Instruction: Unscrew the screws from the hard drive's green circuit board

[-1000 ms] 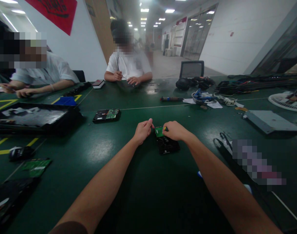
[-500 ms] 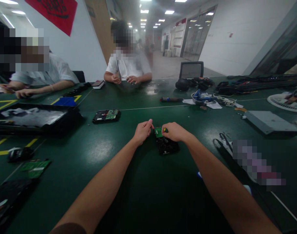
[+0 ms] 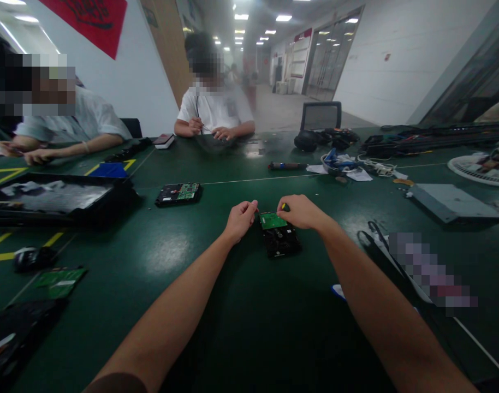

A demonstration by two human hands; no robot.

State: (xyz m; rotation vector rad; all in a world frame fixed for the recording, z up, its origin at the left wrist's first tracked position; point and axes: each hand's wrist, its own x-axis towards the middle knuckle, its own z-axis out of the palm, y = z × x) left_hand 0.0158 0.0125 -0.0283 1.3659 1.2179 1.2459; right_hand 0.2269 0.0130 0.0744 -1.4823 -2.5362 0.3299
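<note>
A black hard drive [image 3: 280, 240] with a green circuit board [image 3: 272, 220] on top lies on the dark green table [image 3: 249, 322] in front of me. My left hand [image 3: 240, 219] is curled into a pinch at the board's left corner; what it pinches is too small to see. My right hand [image 3: 302, 212] is closed round a screwdriver with a yellow-and-black handle [image 3: 285, 207], held at the board's far right corner.
A second hard drive [image 3: 179, 194] lies further left. A black tray [image 3: 57, 197] sits at the left, a loose green board [image 3: 61, 277] nearer. Cables [image 3: 343, 162], a grey metal plate [image 3: 452, 202] and a fan grille [image 3: 479, 169] lie at the right. Two people sit across the table.
My right hand has shifted slightly up and to the right, uncovering more of the green circuit board. My left hand has stayed in place.
</note>
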